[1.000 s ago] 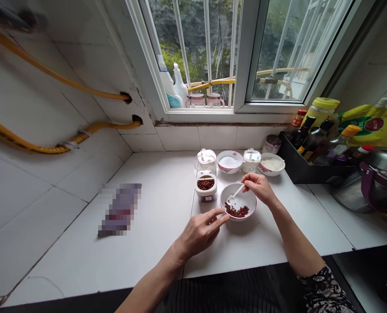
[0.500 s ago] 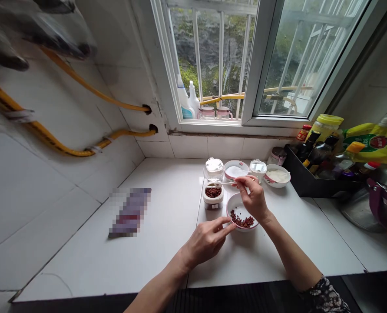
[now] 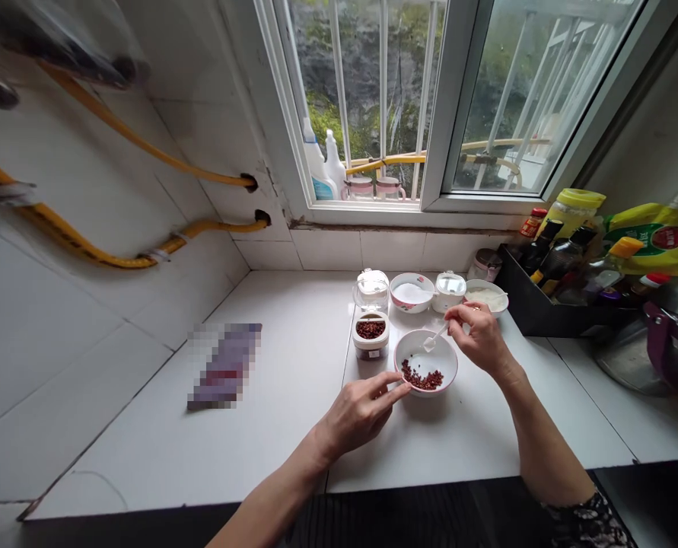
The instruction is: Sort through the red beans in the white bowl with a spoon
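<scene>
A small white spoon [image 3: 431, 342] is pinched in my right hand [image 3: 476, 335], its bowl-shaped end down inside the white bowl [image 3: 453, 365], above the contents. Reddish-brown peppercorns [image 3: 424, 378] lie along the near side of that bowl. My left hand [image 3: 361, 411] grips the bowl's near-left rim with its fingertips; the thumb is largely hidden. Just left of the bowl stands an open seasoning jar [image 3: 371, 352], filled with the same peppercorns.
Behind are a lidded clear jar [image 3: 372, 288], a floral bowl of white grains [image 3: 412, 295], another clear jar [image 3: 448, 289] and a bowl of pale contents [image 3: 490, 297]. A black bottle box [image 3: 555, 312] and a pot [image 3: 629, 365] stand right. A blurred purple packet [image 3: 227, 365] lies left.
My right hand has moved right and slightly down, bringing the spoon from over the peppercorn jar into the bowl. The left hand stays at the bowl's rim. The view has shifted slightly.
</scene>
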### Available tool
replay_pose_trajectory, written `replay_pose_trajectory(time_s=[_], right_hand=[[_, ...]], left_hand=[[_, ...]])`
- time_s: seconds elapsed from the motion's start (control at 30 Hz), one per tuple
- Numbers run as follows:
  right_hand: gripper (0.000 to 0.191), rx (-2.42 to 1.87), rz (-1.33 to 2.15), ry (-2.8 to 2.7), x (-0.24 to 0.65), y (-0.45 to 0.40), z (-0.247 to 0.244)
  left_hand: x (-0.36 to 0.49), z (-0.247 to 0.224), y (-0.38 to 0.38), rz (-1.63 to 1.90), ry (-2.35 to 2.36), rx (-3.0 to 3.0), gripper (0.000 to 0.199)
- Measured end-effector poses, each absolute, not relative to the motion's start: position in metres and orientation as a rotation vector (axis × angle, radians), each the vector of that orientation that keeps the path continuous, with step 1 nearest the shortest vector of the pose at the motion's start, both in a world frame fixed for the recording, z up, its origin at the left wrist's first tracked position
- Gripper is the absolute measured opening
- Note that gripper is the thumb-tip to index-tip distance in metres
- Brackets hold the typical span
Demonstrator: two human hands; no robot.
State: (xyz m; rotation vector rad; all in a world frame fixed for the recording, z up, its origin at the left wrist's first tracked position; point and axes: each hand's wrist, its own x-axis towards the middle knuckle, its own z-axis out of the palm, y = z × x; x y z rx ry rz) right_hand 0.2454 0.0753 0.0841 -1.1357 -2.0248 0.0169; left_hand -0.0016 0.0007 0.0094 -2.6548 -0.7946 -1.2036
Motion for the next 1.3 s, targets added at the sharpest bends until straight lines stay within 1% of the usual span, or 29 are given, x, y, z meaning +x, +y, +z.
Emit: replay_pose_trajectory(time_s=[0.13,0.2,0.3,0.37,0.5,0.67,0.87,1.03,1.1,1.3], right_hand=[[0.017,-1.208,0.032,-2.203,0.244,0.075,0.073],[0.018,-1.226,0.111,-2.247,0.238,0.074,0.066],[0.019,-1.208,0.289,-2.246,0.229,0.072,0.060],[0.020,-1.178,0.408,-2.227,0.224,0.070,0.059],[0.021,-1.195,0.609,-2.124,0.222,0.069,0.062],[0.015,-1.235,0.810,-1.877,0.229,0.072,0.066],[0.015,-1.297,0.753,-1.825,0.232,0.077,0.062],[0.015,-1.312,0.671,-1.851,0.231,0.078,0.061],[0.014,-1.318,0.708,-1.826,0.231,0.078,0.061],[0.012,-1.296,0.978,-1.639,0.232,0.080,0.060]], left_hand=[[-0.003,0.007,0.001,-1.184,-0.820,-2.683,0.040],[-0.003,0.007,0.000,-1.186,-0.828,-2.691,0.042],[-0.004,0.006,0.000,-1.201,-0.821,-2.695,0.038],[-0.004,0.006,0.000,-1.200,-0.822,-2.694,0.037],[-0.004,0.006,0.000,-1.196,-0.830,-2.694,0.042],[-0.004,0.006,0.000,-1.210,-0.820,-2.694,0.042],[-0.004,0.007,0.000,-1.214,-0.818,-2.687,0.038],[-0.004,0.006,0.000,-1.209,-0.816,-2.696,0.041],[-0.004,0.006,0.000,-1.216,-0.810,-2.694,0.040],[-0.003,0.007,0.001,-1.225,-0.792,-2.685,0.034]])
